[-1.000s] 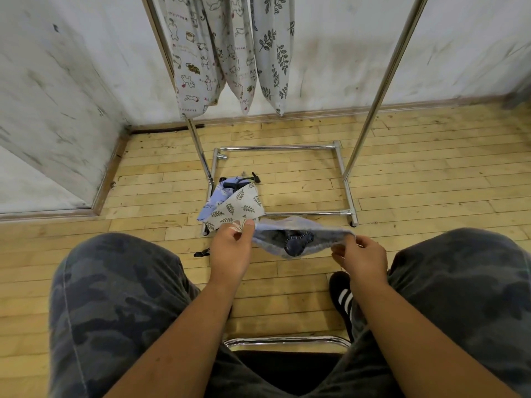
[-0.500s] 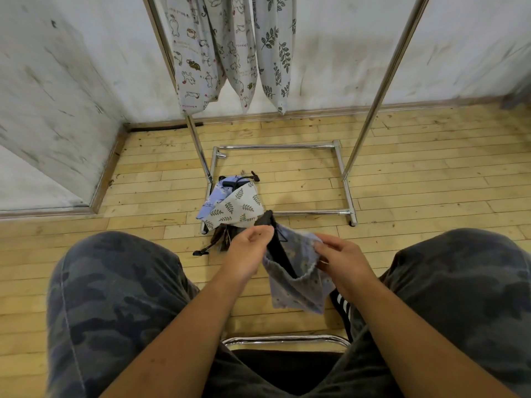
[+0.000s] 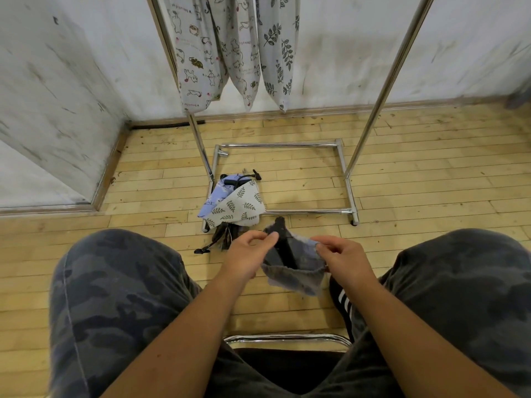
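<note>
Cloth (image 3: 296, 275), grey-blue and frayed at the edge, sags between both hands, a black hanger (image 3: 283, 248) standing in its fold. The left hand (image 3: 244, 255) pinches its top corner, the right hand (image 3: 344, 258) its other edge, fingers (image 3: 321, 244) curled. Beyond them, on the plank floor (image 3: 416, 196), a heap of printed cloths (image 3: 232, 206) lies at the foot of a chrome rack (image 3: 304, 211); more cloths (image 3: 218, 53) hang before the scuffed white wall (image 3: 359, 53).

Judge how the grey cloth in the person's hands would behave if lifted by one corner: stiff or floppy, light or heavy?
Probably floppy: the grey cloth sags in a pouch between the left hand and right hand pinching its edge. Likely light, since fingertip pinches hold it. The black piece inside may slip out.
</note>
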Demonstrator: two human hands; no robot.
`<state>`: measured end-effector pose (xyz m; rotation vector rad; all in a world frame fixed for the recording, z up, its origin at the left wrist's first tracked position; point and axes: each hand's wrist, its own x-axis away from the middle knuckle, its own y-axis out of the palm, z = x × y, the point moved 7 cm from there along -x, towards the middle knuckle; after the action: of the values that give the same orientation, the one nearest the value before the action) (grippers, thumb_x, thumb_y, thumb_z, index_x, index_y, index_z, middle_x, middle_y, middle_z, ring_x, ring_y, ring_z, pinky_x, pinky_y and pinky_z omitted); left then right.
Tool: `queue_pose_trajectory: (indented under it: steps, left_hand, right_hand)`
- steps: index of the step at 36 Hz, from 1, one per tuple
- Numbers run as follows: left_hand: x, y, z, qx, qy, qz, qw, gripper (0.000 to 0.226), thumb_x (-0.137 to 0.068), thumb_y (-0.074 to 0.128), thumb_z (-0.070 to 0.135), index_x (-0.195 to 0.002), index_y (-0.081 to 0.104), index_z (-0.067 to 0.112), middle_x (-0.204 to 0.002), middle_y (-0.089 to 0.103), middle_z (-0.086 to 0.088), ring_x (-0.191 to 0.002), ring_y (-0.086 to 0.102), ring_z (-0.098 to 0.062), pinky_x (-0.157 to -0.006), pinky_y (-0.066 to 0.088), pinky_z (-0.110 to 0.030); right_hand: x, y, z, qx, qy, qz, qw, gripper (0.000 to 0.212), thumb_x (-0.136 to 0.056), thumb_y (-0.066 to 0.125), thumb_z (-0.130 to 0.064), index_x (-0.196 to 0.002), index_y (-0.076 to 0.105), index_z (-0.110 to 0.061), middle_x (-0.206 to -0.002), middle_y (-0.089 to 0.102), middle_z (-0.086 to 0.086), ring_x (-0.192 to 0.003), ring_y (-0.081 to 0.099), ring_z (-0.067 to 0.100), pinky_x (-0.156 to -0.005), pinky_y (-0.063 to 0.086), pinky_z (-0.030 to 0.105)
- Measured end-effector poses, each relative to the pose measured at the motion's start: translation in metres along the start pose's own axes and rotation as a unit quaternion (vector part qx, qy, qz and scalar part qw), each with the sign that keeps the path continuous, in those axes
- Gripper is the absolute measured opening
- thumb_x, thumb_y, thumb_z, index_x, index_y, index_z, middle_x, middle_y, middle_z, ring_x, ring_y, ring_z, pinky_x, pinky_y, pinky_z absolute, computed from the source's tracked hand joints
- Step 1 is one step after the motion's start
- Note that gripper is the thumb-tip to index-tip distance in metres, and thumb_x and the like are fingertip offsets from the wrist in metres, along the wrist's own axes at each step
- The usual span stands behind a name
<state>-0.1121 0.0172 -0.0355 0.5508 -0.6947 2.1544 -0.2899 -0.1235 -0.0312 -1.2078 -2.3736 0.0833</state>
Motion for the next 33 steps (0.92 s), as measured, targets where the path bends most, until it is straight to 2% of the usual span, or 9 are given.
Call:
queue_pose_trajectory:
  steps: [5, 9, 15, 17, 18, 20, 22, 26, 33]
  left_hand:
    - [0.007, 0.015, 0.000, -0.033, -0.005, -0.046, 0.998, 0.056, -0.093, 0.059, 0.065, -0.098, 0.070, 0.010, -0.051, 0.036, 0.010, -0.051, 0.032, -0.012, -0.047, 0.029, -0.025]
    - [0.003, 0.019, -0.012, -0.075, -0.033, -0.052, 0.995, 0.056, -0.100, 0.048, 0.062, -0.084, 0.072, 0.014, -0.056, 0.042, 0.005, -0.051, 0.035, -0.014, -0.043, 0.027, -0.022]
    - [-0.004, 0.013, -0.049, -0.059, -0.195, -0.044, 0.978, 0.063, -0.098, 0.031, 0.072, -0.108, 0.069, 0.022, -0.060, 0.039, 0.000, -0.047, 0.034, -0.015, -0.046, 0.028, -0.024]
    - [-0.008, 0.008, -0.049, -0.079, -0.180, -0.017, 0.980, 0.067, -0.098, 0.029, 0.071, -0.123, 0.031, 0.009, -0.056, 0.038, 0.000, -0.045, 0.035, -0.017, -0.048, 0.029, -0.026]
    - [-0.011, 0.005, -0.048, -0.079, -0.172, -0.002, 0.982, 0.063, -0.099, 0.030, 0.069, -0.090, 0.030, 0.007, -0.060, 0.046, -0.003, -0.048, 0.042, -0.019, -0.052, 0.035, -0.027]
    - [-0.017, 0.001, -0.046, -0.072, -0.149, 0.023, 0.986, 0.069, -0.102, 0.031, 0.064, -0.116, 0.063, 0.003, -0.089, 0.069, -0.013, -0.064, 0.059, -0.025, -0.062, 0.046, -0.030]
    - [-0.018, 0.002, -0.040, -0.067, -0.108, 0.013, 0.992, 0.067, -0.104, 0.032, 0.059, -0.131, 0.058, 0.004, -0.083, 0.063, -0.006, -0.061, 0.048, -0.020, -0.056, 0.039, -0.027]
    - [-0.011, 0.008, -0.030, -0.049, -0.060, -0.019, 0.997, 0.037, -0.104, 0.040, 0.059, -0.123, 0.062, 0.036, -0.065, 0.044, 0.005, -0.057, 0.038, -0.014, -0.049, 0.033, -0.024]
    - [-0.006, 0.023, -0.025, -0.076, -0.034, -0.044, 0.996, 0.050, -0.100, 0.039, 0.068, -0.108, 0.070, 0.029, -0.062, 0.043, 0.004, -0.054, 0.041, -0.014, -0.047, 0.034, -0.022]
  right_hand:
    - [0.002, 0.001, -0.009, 0.049, -0.049, 0.008, 0.998, 0.025, -0.095, 0.070, -0.015, -0.093, 0.075, -0.040, -0.097, 0.075, -0.015, -0.096, 0.069, 0.008, -0.082, 0.060, 0.028]
    - [0.003, -0.002, -0.015, 0.047, -0.060, 0.019, 0.997, 0.022, -0.093, 0.073, -0.016, -0.091, 0.075, -0.038, -0.092, 0.075, -0.015, -0.090, 0.068, 0.002, -0.075, 0.055, 0.017]
    - [0.002, 0.000, -0.010, 0.059, -0.047, 0.014, 0.997, 0.018, -0.092, 0.073, -0.011, -0.092, 0.078, -0.028, -0.088, 0.075, -0.014, -0.086, 0.068, 0.002, -0.071, 0.052, 0.013]
    - [0.001, -0.002, -0.008, 0.053, -0.041, 0.027, 0.997, 0.015, -0.093, 0.071, -0.009, -0.096, 0.078, -0.022, -0.090, 0.074, -0.012, -0.086, 0.067, 0.000, -0.071, 0.049, 0.009]
    - [0.000, -0.003, -0.007, 0.051, -0.040, 0.029, 0.997, 0.015, -0.094, 0.071, -0.008, -0.097, 0.078, -0.020, -0.090, 0.074, -0.011, -0.086, 0.066, -0.001, -0.071, 0.048, 0.009]
    - [-0.001, -0.002, -0.006, 0.047, -0.036, 0.025, 0.998, 0.015, -0.094, 0.071, -0.007, -0.097, 0.078, -0.019, -0.092, 0.075, -0.009, -0.089, 0.067, 0.002, -0.076, 0.050, 0.014]
    - [-0.002, -0.001, -0.004, 0.031, -0.026, 0.016, 0.999, 0.017, -0.093, 0.071, -0.006, -0.096, 0.078, -0.020, -0.093, 0.076, -0.007, -0.093, 0.069, 0.006, -0.079, 0.052, 0.016]
    - [0.001, 0.003, -0.002, -0.012, 0.005, -0.009, 1.000, 0.017, -0.094, 0.069, -0.003, -0.094, 0.075, -0.020, -0.085, 0.076, 0.004, -0.085, 0.070, 0.018, -0.081, 0.059, 0.031]
    - [0.006, 0.010, -0.008, -0.054, 0.033, -0.035, 0.997, 0.012, -0.095, 0.063, -0.003, -0.097, 0.071, -0.012, -0.070, 0.070, 0.010, -0.065, 0.064, 0.016, -0.063, 0.052, 0.026]
